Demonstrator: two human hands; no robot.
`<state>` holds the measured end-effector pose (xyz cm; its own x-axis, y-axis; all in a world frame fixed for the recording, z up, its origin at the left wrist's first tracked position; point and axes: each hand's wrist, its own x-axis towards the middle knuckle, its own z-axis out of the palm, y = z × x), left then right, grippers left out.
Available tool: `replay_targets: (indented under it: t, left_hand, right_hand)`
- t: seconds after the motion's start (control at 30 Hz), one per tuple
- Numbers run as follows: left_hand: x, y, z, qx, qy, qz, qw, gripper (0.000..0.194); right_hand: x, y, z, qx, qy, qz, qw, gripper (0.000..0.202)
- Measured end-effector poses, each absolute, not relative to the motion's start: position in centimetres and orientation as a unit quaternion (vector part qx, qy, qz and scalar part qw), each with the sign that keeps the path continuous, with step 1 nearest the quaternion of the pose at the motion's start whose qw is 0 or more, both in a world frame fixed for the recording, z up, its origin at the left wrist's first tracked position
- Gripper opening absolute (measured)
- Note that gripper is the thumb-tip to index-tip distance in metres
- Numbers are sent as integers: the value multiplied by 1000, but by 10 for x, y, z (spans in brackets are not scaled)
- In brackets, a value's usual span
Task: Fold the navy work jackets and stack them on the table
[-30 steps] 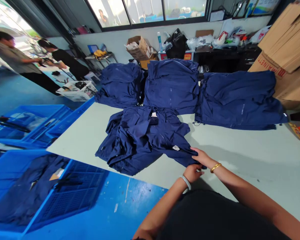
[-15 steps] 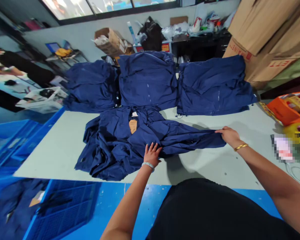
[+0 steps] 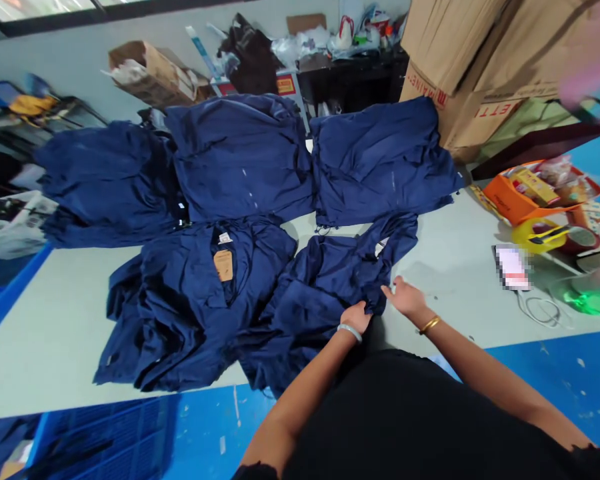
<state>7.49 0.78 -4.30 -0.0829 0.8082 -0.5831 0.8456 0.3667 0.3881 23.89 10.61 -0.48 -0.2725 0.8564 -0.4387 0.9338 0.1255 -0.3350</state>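
I've got a pale table (image 3: 440, 273), 3 navy jacket stacks (image 3: 240, 160) along its back, rumpled jacket cloth (image 3: 305, 307) up front. My left hand (image 3: 357, 317) pinches the cloth's right edge; right hand (image 3: 408, 300) half-curled there, can't tell if gripping.

crumpled cloth garments (image 3: 305, 307) are plain navy, the rectangular card tag (image 3: 223, 266) tan, the flat tabletop (image 3: 450, 267) pale grey-green, the floor (image 3: 203, 427) bright blue with whitish flecks.

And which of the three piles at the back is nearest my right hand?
The right pile, beside the cartons; the middle pile and left pile lie farther from your right hand.
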Motion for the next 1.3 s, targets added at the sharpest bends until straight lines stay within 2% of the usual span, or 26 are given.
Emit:
replay_targets:
  t: [0.1, 0.2, 0.27, 0.37, 0.43, 0.5, 0.57, 0.7, 0.8, 0.9, 0.97, 1.13, 1.3]
  left_hand:
    - [104, 23, -44, 578, 709, 3, 404, 42]
    - [121, 30, -42, 610, 662, 23, 435, 55]
    - [123, 31, -39, 625, 625, 60, 463, 62]
    - [105, 31, -31, 600, 614, 201, 472, 49]
    - [79, 31, -24, 570, 675, 261, 390, 43]
    - [47, 29, -19, 540, 770, 222, 257, 46]
    - [17, 24, -18, 496, 841, 125, 175, 57]
    - [-4, 7, -33, 438, 866, -26, 240, 79]
    - [12, -6, -50, 468, 843, -60, 257, 93]
    - [29, -13, -60, 481, 843, -80, 225, 107]
    - [34, -15, -62, 480, 846, -93, 213, 107]
    - [25, -35, -63, 459, 855, -116, 210, 104]
    - [24, -77, -60, 433, 864, -145, 211, 98]
  right_hand:
    - [243, 90, -31, 612, 684, -393, 62, 67]
    - [248, 94, -51, 623, 631, -462, -9, 48]
    - [257, 101, -59, 640, 615, -460, -28, 41]
    - [281, 110, -62, 667, 610, -428, -27, 46]
    - [305, 116, -60, 683, 611, -401, -14, 51]
    - [332, 128, -54, 694, 615, -375, -2, 54]
    - [361, 148, -44, 697, 630, -343, 5, 54]
    - [407, 207, -13, 686, 693, -220, -16, 51]
    - [411, 232, 6, 693, 701, -157, -66, 57]
    - [388, 211, 4, 672, 722, -149, -71, 61]
    - [366, 175, -9, 639, 748, -175, -38, 61]
    - [346, 94, -59, 626, 747, -218, 54, 77]
    - [373, 106, -79, 548, 808, -203, 79, 71]
